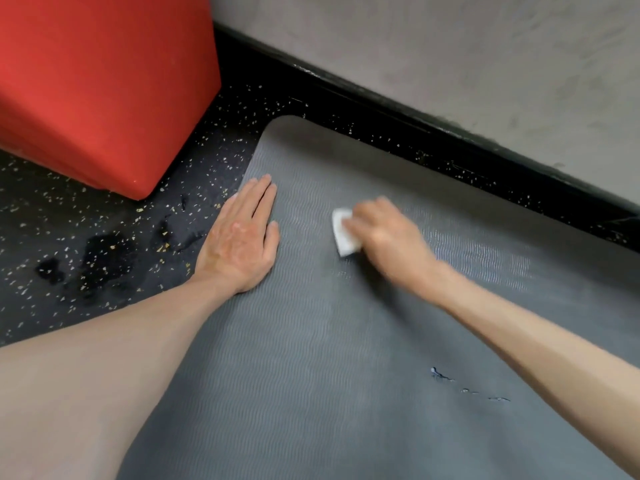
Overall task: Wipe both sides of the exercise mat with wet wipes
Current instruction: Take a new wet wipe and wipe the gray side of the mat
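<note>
A grey ribbed exercise mat (pixel 329 341) lies flat on the dark speckled floor, its rounded far corner near the wall. My left hand (pixel 239 237) rests flat on the mat's left edge with fingers straight. My right hand (pixel 384 233) is blurred and presses a folded white wet wipe (pixel 341 233) onto the mat, fingers curled over it. A shiny damp patch shows on the mat to the right of that hand. A few small nicks mark the mat's surface near my right forearm.
A red padded block (pixel 104 88) stands on the floor at the upper left, close to the mat's corner. A black skirting (pixel 433 133) and grey wall run along the mat's far side. Dark wet spots (pixel 104 258) lie on the floor left of my left hand.
</note>
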The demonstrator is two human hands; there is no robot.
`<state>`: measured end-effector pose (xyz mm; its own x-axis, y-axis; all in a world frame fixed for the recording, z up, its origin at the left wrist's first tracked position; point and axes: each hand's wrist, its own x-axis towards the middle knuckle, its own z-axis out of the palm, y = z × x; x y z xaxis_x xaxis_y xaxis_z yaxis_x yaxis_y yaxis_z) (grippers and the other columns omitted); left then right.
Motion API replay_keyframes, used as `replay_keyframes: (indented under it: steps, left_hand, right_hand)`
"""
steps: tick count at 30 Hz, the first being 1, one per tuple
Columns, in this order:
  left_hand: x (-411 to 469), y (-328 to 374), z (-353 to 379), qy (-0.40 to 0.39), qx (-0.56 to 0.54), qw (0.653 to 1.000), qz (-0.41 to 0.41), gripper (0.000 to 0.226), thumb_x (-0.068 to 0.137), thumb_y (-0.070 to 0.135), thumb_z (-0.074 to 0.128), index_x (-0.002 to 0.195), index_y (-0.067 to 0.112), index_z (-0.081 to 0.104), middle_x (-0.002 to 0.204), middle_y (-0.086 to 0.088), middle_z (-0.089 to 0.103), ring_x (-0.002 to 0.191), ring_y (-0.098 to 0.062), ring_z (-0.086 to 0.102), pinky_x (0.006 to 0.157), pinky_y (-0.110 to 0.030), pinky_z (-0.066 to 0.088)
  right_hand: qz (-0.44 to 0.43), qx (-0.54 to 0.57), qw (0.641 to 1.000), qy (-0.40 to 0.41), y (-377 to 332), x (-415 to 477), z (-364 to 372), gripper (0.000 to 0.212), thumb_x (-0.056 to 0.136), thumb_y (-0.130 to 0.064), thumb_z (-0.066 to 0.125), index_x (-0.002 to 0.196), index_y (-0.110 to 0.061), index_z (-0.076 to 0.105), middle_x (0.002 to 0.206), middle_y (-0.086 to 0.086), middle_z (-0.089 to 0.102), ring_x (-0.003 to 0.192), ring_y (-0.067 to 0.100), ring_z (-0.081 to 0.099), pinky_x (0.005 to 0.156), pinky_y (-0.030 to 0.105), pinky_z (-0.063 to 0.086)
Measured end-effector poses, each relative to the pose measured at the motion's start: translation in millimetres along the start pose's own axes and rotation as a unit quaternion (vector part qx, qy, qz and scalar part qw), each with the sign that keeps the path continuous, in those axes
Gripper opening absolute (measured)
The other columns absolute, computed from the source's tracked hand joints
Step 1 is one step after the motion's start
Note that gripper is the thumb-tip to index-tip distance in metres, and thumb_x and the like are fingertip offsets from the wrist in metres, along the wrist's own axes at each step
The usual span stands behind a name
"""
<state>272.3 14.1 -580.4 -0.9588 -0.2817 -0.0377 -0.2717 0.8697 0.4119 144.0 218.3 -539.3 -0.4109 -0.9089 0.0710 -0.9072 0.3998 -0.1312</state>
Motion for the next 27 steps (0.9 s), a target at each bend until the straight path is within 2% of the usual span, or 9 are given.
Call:
replay_keyframes:
  steps: [2, 4, 6, 8, 11, 15, 18, 22, 27]
  left_hand:
    - [-1.0, -0.3, 0.5, 0.005, -0.001, 1.0, 0.0, 0.056, 0.102, 0.023, 0.037, 0.153, 0.004, 0.024, 0.162, -0.006, 0.019, 0.15, -0.017, 0.012, 0.123, -0.038, 0.011]
    - [-1.0, -1.1, -0.3, 0.004, 0.001, 1.0, 0.0, 0.056, 0.101, 0.024, 0.036, 0.153, 0.004, 0.024, 0.162, -0.005, 0.019, 0.15, -0.017, 0.012, 0.123, -0.038, 0.011]
    - [-0.4, -1.4, -0.1, 0.005, 0.002, 1.0, -0.001, 0.057, 0.101, 0.025, 0.034, 0.153, 0.005, 0.024, 0.163, -0.005, 0.018, 0.15, -0.017, 0.011, 0.123, -0.038, 0.012]
    - [-0.3, -1.2, 0.2, 0.003, 0.001, 1.0, 0.002, 0.057, 0.1, 0.024, 0.035, 0.153, 0.004, 0.025, 0.162, -0.006, 0.02, 0.15, -0.018, 0.013, 0.123, -0.038, 0.012]
    - [1.0, -2.5, 2.2, 0.013, 0.006, 1.0, 0.012, 0.056, 0.101, 0.023, 0.035, 0.152, 0.002, 0.028, 0.161, -0.008, 0.023, 0.149, -0.021, 0.017, 0.123, -0.038, 0.014]
    - [1.0, -4.7, 1.8, 0.015, 0.014, 1.0, 0.017, 0.058, 0.099, 0.027, 0.033, 0.151, 0.001, 0.029, 0.16, -0.01, 0.024, 0.149, -0.022, 0.018, 0.123, -0.036, 0.012]
    - [0.6, -4.4, 1.7, 0.019, 0.013, 1.0, 0.015, 0.059, 0.099, 0.028, 0.03, 0.151, 0.002, 0.029, 0.161, -0.009, 0.023, 0.149, -0.021, 0.017, 0.123, -0.035, 0.01]
    - [0.0, -2.7, 1.7, 0.015, 0.012, 1.0, 0.012, 0.057, 0.101, 0.023, 0.037, 0.152, 0.003, 0.027, 0.161, -0.008, 0.022, 0.15, -0.021, 0.016, 0.123, -0.037, 0.011]
    - [-0.2, -3.8, 2.3, 0.015, 0.012, 1.0, 0.014, 0.057, 0.101, 0.023, 0.038, 0.152, 0.003, 0.026, 0.162, -0.008, 0.021, 0.15, -0.02, 0.015, 0.123, -0.037, 0.011]
  right_hand:
    - [0.102, -0.036, 0.994, 0.03, 25.6, 31.4, -1.8, 0.024, 0.084, -0.008, 0.04, 0.079, 0.003, 0.061, 0.089, 0.021, 0.058, 0.077, 0.035, 0.051, 0.051, 0.038, 0.045]
    - [0.148, -0.041, 0.987, 0.04, 23.3, 35.8, 3.3, 0.018, 0.085, -0.005, 0.044, 0.08, 0.003, 0.06, 0.09, 0.021, 0.058, 0.078, 0.036, 0.051, 0.053, 0.037, 0.042]
    - [0.099, -0.014, 0.994, 0.043, -6.5, 9.0, 10.3, 0.023, 0.088, -0.008, 0.039, 0.083, 0.0, 0.061, 0.09, 0.02, 0.057, 0.078, 0.034, 0.05, 0.057, 0.04, 0.042]
    - [0.011, 0.036, 0.999, -0.003, -45.4, -34.0, 8.4, 0.026, 0.089, -0.01, 0.039, 0.09, -0.001, 0.064, 0.092, 0.017, 0.058, 0.08, 0.031, 0.046, 0.058, 0.039, 0.043]
    - [-0.066, 0.04, 0.995, -0.055, -46.6, -46.1, 1.7, 0.026, 0.088, -0.012, 0.04, 0.09, -0.001, 0.064, 0.089, 0.016, 0.057, 0.081, 0.027, 0.04, 0.048, 0.034, 0.04]
    - [0.112, -0.023, 0.993, 0.028, 8.3, 8.9, -0.2, 0.012, 0.082, -0.003, 0.049, 0.078, 0.001, 0.059, 0.087, 0.017, 0.056, 0.077, 0.032, 0.049, 0.051, 0.035, 0.045]
    - [0.079, -0.002, 0.997, 0.027, -21.9, -16.9, 11.6, 0.021, 0.086, -0.005, 0.04, 0.082, -0.001, 0.06, 0.088, 0.017, 0.056, 0.077, 0.03, 0.043, 0.057, 0.044, 0.042]
    - [-0.014, 0.055, 0.998, -0.035, -53.3, -57.7, 6.7, 0.028, 0.087, -0.01, 0.038, 0.092, -0.001, 0.065, 0.092, 0.015, 0.058, 0.08, 0.027, 0.041, 0.054, 0.036, 0.043]
    - [0.121, 0.015, 0.992, 0.04, -15.2, -3.3, 6.2, 0.033, 0.083, -0.014, 0.031, 0.077, 0.002, 0.06, 0.086, 0.018, 0.057, 0.074, 0.032, 0.05, 0.052, 0.035, 0.04]
